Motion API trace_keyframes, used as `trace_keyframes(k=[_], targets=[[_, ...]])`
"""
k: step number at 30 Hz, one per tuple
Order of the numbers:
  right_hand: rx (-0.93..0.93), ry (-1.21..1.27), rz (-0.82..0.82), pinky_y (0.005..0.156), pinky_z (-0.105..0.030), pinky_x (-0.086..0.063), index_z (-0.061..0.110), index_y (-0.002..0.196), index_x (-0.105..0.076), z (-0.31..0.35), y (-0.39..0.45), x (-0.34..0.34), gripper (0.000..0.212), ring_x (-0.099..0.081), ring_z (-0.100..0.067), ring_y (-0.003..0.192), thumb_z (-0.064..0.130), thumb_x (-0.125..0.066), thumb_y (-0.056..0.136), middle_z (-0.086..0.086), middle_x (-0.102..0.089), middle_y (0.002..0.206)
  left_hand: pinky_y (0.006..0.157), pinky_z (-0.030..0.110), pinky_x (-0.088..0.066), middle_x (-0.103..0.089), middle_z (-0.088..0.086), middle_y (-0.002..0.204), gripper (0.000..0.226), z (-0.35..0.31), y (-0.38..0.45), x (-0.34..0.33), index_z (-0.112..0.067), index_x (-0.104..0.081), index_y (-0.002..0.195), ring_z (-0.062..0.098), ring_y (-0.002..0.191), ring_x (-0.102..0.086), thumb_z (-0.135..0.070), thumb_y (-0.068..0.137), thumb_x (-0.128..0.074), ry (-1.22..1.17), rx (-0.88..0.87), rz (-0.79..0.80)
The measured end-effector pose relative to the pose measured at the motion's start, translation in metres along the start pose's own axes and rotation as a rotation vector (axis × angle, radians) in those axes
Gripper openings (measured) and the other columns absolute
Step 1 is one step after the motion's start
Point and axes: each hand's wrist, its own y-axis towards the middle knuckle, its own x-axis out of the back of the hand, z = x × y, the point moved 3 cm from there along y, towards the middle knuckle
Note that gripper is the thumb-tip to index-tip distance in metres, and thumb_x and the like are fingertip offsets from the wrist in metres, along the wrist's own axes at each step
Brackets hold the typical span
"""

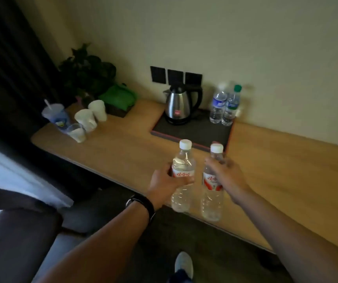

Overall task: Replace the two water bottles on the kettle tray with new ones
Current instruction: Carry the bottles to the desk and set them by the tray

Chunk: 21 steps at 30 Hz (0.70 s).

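My left hand (163, 184) grips a clear water bottle with a white cap and red label (182, 197), held upright above the desk's front edge. My right hand (228, 176) holds a second bottle of the same kind (212, 203) beside it. Farther back lies a dark kettle tray (200, 131) with a red rim. A steel kettle (179, 104) stands on the tray's back left. Two other bottles stand at its back right corner: one with a blue label (218, 104) and one with a green cap (231, 106).
The wooden desk (123, 148) runs along the wall. At its left end stand two white paper cups (91, 117), a clear plastic cup (76, 131), a lidded drink with a straw (55, 115), a green bag (119, 97) and a plant (88, 68). A chair (21, 231) is at lower left.
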Motion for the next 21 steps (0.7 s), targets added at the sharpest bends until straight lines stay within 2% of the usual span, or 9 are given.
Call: trace_keyframes(k=[3,5,7,9,11,13,14,17,21], targets=[[0.005,0.056,-0.059,0.068,-0.03,-0.053,0.039,0.092,-0.063,-0.008,0.038,0.005,0.037,-0.07,-0.007,0.081,0.066,-0.069,0.066,0.01,-0.072,0.092,0.063,0.01,-0.052,-0.076,-0.022,0.095,0.057,-0.019,0.046,-0.009,-0.037,-0.067,0.106,-0.009,0.084,-0.07,-0.041,0.055,-0.093,0.032,-0.037,0.069],[0.04,0.075,-0.071,0.07,-0.027,-0.052,0.044,0.093,-0.063,-0.011,0.059,0.006,0.032,-0.07,-0.004,0.084,0.062,-0.071,0.069,0.015,-0.073,0.09,0.066,0.013,-0.052,-0.077,-0.019,0.098,0.057,-0.028,0.073,-0.014,-0.036,-0.067,0.108,-0.006,0.086,-0.071,-0.034,0.058,-0.094,0.049,-0.041,0.112],[0.1,0.053,-0.064,0.073,-0.025,-0.051,0.044,0.104,-0.06,-0.015,0.074,0.006,0.029,-0.067,0.0,0.09,0.054,-0.071,0.079,0.018,-0.071,0.095,0.072,0.017,-0.053,-0.076,-0.015,0.101,0.059,-0.034,0.099,-0.019,-0.033,-0.067,0.111,-0.002,0.091,-0.07,-0.031,0.06,-0.094,0.097,-0.044,0.16],[0.145,0.022,-0.053,0.08,-0.029,-0.052,0.029,0.118,-0.057,-0.021,0.087,0.004,0.035,-0.066,-0.005,0.096,0.042,-0.069,0.088,0.009,-0.07,0.102,0.076,0.019,-0.053,-0.075,-0.013,0.104,0.061,-0.037,0.121,-0.023,-0.03,-0.066,0.115,-0.001,0.095,-0.069,-0.026,0.061,-0.094,0.135,-0.054,0.189],[0.17,0.005,-0.043,0.084,-0.03,-0.052,0.014,0.122,-0.055,-0.023,0.098,0.0,0.045,-0.065,-0.009,0.097,0.038,-0.069,0.087,-0.002,-0.068,0.106,0.066,0.01,-0.052,-0.074,-0.016,0.1,0.062,-0.038,0.142,-0.026,-0.03,-0.067,0.115,-0.01,0.087,-0.068,-0.021,0.06,-0.094,0.169,-0.081,0.195],[0.174,-0.014,-0.056,0.081,-0.016,-0.047,0.008,0.127,-0.052,-0.024,0.109,-0.004,0.053,-0.062,0.002,0.093,0.034,-0.067,0.084,-0.002,-0.066,0.106,0.06,0.004,-0.05,-0.074,-0.016,0.1,0.063,-0.037,0.162,-0.027,-0.029,-0.067,0.116,-0.015,0.082,-0.066,-0.02,0.06,-0.095,0.194,-0.092,0.211],[0.172,-0.031,-0.069,0.078,-0.011,-0.045,0.007,0.129,-0.051,-0.024,0.114,-0.006,0.053,-0.06,0.007,0.09,0.031,-0.067,0.084,0.0,-0.065,0.104,0.063,0.006,-0.051,-0.074,-0.013,0.104,0.065,-0.036,0.172,-0.027,-0.028,-0.067,0.118,-0.011,0.086,-0.067,-0.021,0.06,-0.095,0.206,-0.09,0.228],[0.161,-0.038,-0.137,0.072,-0.006,-0.044,0.005,0.123,-0.055,-0.028,0.126,-0.01,0.045,-0.06,0.011,0.084,0.022,-0.066,0.083,0.005,-0.065,0.095,0.083,0.024,-0.054,-0.072,-0.011,0.113,0.069,-0.032,0.196,-0.028,-0.029,-0.064,0.123,0.005,0.103,-0.067,-0.024,0.062,-0.094,0.23,-0.085,0.296],[0.159,-0.033,-0.216,0.07,-0.008,-0.044,0.011,0.106,-0.061,-0.027,0.134,-0.015,0.025,-0.06,0.008,0.081,0.02,-0.066,0.083,0.006,-0.065,0.09,0.077,0.02,-0.052,-0.069,-0.015,0.11,0.07,-0.025,0.214,-0.03,-0.034,-0.059,0.122,-0.001,0.099,-0.064,-0.022,0.062,-0.094,0.217,-0.08,0.345]])
